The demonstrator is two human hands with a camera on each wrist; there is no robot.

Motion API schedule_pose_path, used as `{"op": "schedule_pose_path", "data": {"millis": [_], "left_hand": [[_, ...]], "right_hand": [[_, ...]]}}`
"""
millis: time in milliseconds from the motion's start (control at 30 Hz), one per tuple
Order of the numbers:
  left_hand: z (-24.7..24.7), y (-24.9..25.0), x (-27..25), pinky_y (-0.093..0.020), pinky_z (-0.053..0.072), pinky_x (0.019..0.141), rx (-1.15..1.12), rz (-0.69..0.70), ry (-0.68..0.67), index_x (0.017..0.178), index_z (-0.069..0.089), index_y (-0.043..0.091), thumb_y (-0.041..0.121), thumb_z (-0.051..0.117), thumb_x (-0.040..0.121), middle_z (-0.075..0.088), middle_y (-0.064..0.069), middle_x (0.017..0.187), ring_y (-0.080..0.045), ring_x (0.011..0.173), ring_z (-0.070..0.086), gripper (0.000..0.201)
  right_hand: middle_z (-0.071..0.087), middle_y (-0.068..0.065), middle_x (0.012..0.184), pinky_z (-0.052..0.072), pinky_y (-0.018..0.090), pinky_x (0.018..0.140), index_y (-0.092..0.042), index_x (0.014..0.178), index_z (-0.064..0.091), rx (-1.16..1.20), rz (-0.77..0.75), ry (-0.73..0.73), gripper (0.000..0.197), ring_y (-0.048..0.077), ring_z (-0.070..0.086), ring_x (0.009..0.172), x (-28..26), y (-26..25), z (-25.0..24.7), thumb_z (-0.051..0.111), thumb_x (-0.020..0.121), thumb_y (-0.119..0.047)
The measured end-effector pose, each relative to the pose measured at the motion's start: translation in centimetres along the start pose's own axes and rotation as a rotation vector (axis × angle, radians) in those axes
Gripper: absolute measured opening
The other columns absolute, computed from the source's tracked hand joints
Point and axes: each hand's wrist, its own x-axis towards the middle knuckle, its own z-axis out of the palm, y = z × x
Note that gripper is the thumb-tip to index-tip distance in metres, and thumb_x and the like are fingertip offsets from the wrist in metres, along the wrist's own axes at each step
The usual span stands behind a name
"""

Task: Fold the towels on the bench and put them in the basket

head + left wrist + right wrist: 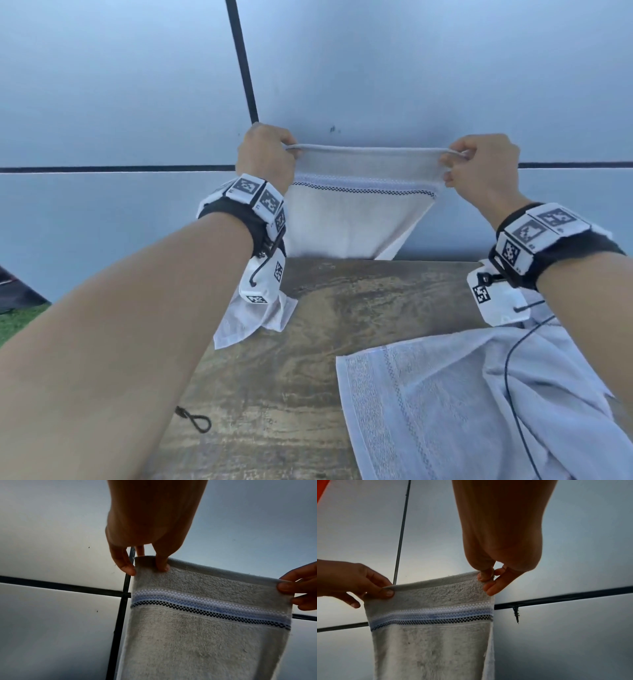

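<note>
A: We have the striped hand towel [359,205] up in the centre of the head view, hanging in front of the grey wall panels [376,68]. Left hand [265,154] pinches the top left corner, right hand [479,164] pinches the top right corner.

B: Agreed. In the left wrist view the thumb and fingertips [163,566] clamp the hem; in the right wrist view the same pinch shows at the other corner. Neither hand is spread.

A: Key relation: the top hem runs left to right between our hands, nearly level and taut. The long axis drops straight down from it, toward the wooden bench [325,325] in the lower middle of the frame.

B: The lower end seems to reach the bench's far edge; we cannot tell whether it touches. It narrows downward, and looks doubled already.

A: Both hands sit equally close to it, one per corner. So we judge the next fold turns on that hanging length: lower it onto the bench, or bring the corners together.

B: Other white towels [462,394] lie at lower right, one small cloth [253,325] under the left wrist. No basket in any view
</note>
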Motion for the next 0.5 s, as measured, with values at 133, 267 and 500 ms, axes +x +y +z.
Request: {"op": "schedule_pose_path", "data": {"millis": [133, 267, 500], "left_hand": [[0.0, 0.1, -0.3, -0.028, 0.042, 0.067, 0.017, -0.010, -0.016, 0.094, 0.076, 0.019, 0.019, 0.069, 0.091, 0.062, -0.003, 0.091, -0.024, 0.076, 0.057, 0.008], [-0.9, 0.0, -0.4, -0.033, 0.051, 0.067, -0.091, -0.017, 0.023, 0.091, 0.076, 0.015, 0.014, 0.067, 0.089, 0.071, -0.010, 0.096, -0.028, 0.083, 0.066, 0.010], [-2.2, -2.4, -4.1, -0.017, 0.043, 0.048, -0.039, -0.017, -0.163, 0.086, 0.078, 0.015, -0.005, 0.057, 0.086, 0.071, -0.015, 0.091, -0.026, 0.076, 0.066, 0.029]], "right_hand": [[0.059, 0.006, 0.079, 0.058, 0.037, 0.067, -0.010, 0.074, 0.064, 0.091, 0.058, -0.023, 0.013, 0.028, 0.070, 0.077, 0.1, 0.1, 0.6, 0.073, 0.083, -0.014], [0.056, 0.003, 0.085, 0.035, 0.022, 0.052, -0.010, 0.088, 0.063, 0.053, 0.018, -0.084, 0.008, 0.011, 0.045, 0.060, -0.6, 0.1, 0.5, 0.065, 0.093, -0.017], [0.067, 0.006, 0.089, 0.046, 0.028, 0.061, -0.007, 0.088, 0.064, -0.049, -0.013, -0.119, 0.010, 0.019, 0.058, 0.072, -4.5, 0.7, -1.2, 0.065, 0.092, -0.016]]}}
